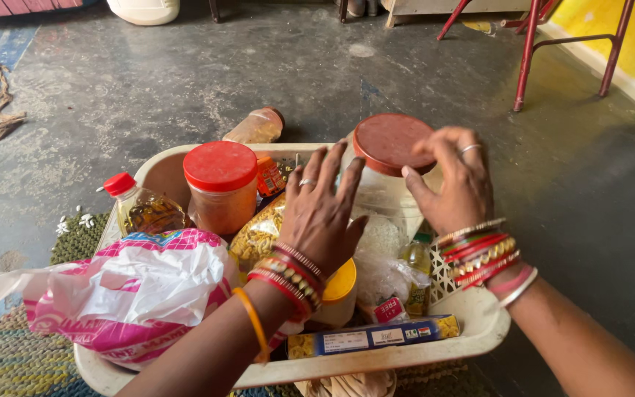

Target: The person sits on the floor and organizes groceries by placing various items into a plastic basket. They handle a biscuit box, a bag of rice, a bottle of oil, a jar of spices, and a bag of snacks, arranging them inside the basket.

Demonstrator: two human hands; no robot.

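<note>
A: Both hands are on one big clear jar with a dark red lid (392, 142), standing at the far right of the cream plastic tub (479, 334).

B: The right hand (456, 180) is at the lid itself, fingers curled around its rim, thumb against the jar's side just under it. The left hand (323, 209) lies flat on the jar's left wall, fingers spread wide, steadying rather than gripping.

A: How far along does it look?

B: Early, I'd judge. The lid sits level and fully on, no gap at the rim. The jar is upright and inside the tub, not lifted out. Opening or lifting it all seems left to do.

A: What's packed around it?

B: A smaller jar with a bright red lid (220, 184) to its left, an oil bottle with a red cap (145, 208) at the tub's far-left edge, a pink-and-white plastic bag (134, 290) in front, a yellow-lidded tub (341, 290) under the left wrist, and a long blue box (372, 337) along the near rim.

A: And outside?

B: A bottle lying on its side (257, 126) on the grey floor (148, 81) behind the tub.
</note>
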